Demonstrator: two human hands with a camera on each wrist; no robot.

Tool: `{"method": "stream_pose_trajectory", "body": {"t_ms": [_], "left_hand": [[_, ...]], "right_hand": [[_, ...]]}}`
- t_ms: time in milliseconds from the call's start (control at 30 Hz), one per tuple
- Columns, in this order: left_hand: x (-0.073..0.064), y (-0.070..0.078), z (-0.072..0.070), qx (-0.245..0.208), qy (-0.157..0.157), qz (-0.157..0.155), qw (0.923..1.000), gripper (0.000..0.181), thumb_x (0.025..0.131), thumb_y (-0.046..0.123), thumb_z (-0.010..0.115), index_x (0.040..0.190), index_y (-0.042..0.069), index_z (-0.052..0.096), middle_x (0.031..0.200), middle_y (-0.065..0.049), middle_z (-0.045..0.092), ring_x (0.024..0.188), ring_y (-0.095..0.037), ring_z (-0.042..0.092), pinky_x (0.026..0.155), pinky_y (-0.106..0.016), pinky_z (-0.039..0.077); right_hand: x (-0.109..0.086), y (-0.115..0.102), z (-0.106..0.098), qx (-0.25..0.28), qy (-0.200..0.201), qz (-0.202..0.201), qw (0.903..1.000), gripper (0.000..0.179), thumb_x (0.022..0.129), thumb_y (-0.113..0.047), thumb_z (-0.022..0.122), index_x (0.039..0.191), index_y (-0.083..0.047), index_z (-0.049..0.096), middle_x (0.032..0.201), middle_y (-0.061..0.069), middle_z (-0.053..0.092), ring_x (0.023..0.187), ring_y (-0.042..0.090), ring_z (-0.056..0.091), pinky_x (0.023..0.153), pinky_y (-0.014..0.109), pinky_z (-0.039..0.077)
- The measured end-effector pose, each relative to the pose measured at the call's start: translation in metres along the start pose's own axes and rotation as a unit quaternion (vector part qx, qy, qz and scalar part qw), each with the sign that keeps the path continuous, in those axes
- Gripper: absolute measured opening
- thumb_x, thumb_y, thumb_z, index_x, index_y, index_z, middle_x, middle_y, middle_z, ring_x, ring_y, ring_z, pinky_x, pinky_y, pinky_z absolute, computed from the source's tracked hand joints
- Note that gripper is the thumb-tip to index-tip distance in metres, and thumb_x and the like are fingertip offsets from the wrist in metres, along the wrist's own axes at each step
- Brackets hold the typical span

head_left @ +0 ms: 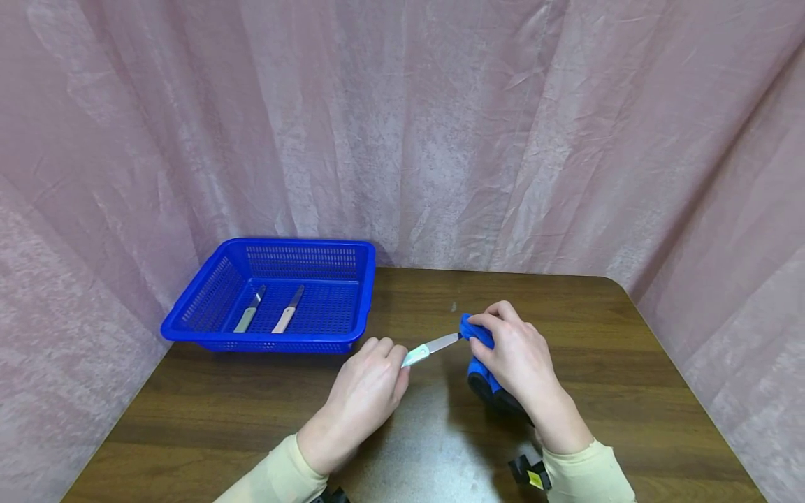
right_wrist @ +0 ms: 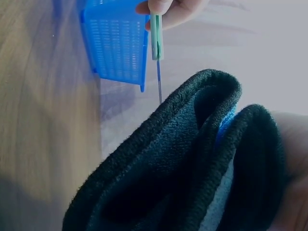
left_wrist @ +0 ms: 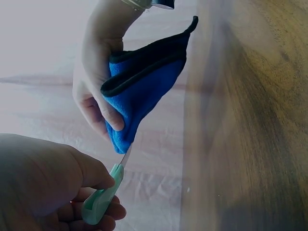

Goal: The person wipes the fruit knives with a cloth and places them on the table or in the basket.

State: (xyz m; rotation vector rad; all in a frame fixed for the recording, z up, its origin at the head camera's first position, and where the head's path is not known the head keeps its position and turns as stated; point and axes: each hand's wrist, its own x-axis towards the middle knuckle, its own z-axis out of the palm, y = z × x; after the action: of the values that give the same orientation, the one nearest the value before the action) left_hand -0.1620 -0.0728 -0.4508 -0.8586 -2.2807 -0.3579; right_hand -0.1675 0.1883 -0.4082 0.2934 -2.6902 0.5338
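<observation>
My left hand [head_left: 367, 381] grips the mint-green handle of a small knife [head_left: 416, 355], its blade pointing to the right. The blade's tip end meets a folded blue cloth [head_left: 478, 334] with dark edging. Pinching that cloth around the tip, my right hand [head_left: 517, 349] lets its lower part hang down above the table. In the left wrist view the knife [left_wrist: 102, 197] sits between thumb and fingers, and the cloth [left_wrist: 144, 91] hides the tip. The right wrist view shows the cloth's dark edge [right_wrist: 159, 120] up close, with the knife handle [right_wrist: 157, 38] beyond it.
A blue plastic basket [head_left: 361, 318] stands at the back left of the brown wooden table [head_left: 604, 391]. Inside it lie a knife with a pale green handle [head_left: 247, 318] and one with a pink handle [head_left: 285, 318]. A pink curtain [head_left: 440, 140] hangs behind the table.
</observation>
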Motion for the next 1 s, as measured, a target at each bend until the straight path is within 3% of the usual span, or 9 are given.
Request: {"method": "stream_pose_trajectory", "body": {"t_ms": [267,700,1000], "left_hand": [[0.0,0.0,0.0,0.001,0.001,0.0,1.0,0.023,0.085,0.01,0.091,0.091,0.007,0.07,0.079,-0.002,0.058,0.07,-0.023,0.056,0.054,-0.036,0.049],[0.001,0.0,-0.001,0.003,-0.01,-0.002,0.9999,0.022,0.086,0.012,0.091,0.092,0.006,0.07,0.08,-0.002,0.059,0.071,-0.022,0.057,0.055,-0.035,0.049],[0.0,0.0,-0.001,0.005,-0.006,0.001,1.0,0.022,0.087,0.012,0.091,0.092,0.006,0.07,0.08,-0.002,0.058,0.071,-0.022,0.056,0.055,-0.033,0.049]], "right_hand": [[-0.002,-0.007,0.0,0.013,0.004,-0.018,0.9997,0.031,0.095,-0.019,0.084,0.126,-0.015,0.083,0.124,0.008,0.067,0.098,0.033,0.073,0.083,0.052,0.058],[-0.01,-0.029,0.011,0.015,0.024,-0.123,0.992,0.028,0.089,-0.015,0.09,0.117,-0.015,0.085,0.116,0.004,0.067,0.084,0.025,0.072,0.081,0.046,0.057],[-0.01,-0.028,0.014,0.01,0.021,-0.129,0.9914,0.028,0.089,-0.014,0.089,0.117,-0.014,0.085,0.116,0.005,0.067,0.083,0.026,0.072,0.081,0.046,0.057]]}}
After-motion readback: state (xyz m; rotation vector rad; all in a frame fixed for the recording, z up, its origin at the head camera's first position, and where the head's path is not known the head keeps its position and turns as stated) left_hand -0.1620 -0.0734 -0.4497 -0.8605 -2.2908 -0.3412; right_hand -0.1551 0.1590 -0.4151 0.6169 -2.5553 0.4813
